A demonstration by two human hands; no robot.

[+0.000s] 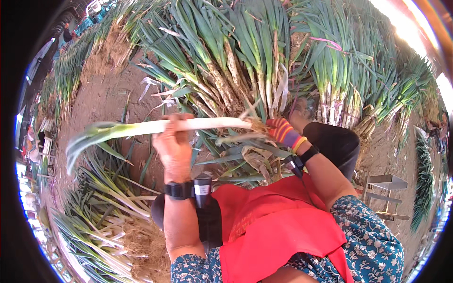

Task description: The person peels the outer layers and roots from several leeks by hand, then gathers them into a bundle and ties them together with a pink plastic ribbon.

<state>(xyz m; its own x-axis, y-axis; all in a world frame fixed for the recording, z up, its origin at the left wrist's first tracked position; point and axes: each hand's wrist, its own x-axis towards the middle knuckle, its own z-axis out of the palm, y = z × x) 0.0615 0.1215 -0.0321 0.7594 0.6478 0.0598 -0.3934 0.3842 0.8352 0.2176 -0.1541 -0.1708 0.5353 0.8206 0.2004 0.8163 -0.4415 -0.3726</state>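
Note:
My bare left hand (174, 141) is wrapped round the white stalk of a long green onion (207, 123), which lies nearly level in front of me. Its green leaves droop to the left, and its roots point right. A striped glove covers my right hand (285, 133), whose fingers are closed at the root end; dry outer leaf strips (241, 138) trail beside them. How much of the root the glove hides, I cannot tell. Below the stalk, loose leaves and peelings (257, 162) lie in a heap by my red apron (278, 217).
Large upright bundles of green onions (212, 61) stand ahead, with more tied bundles (337, 70) to the right. At the lower left lies a pile of cleaner white-stalked onions (113, 221), roots toward me. A small metal stand (387, 184) sits on the dirt floor (106, 89) at right.

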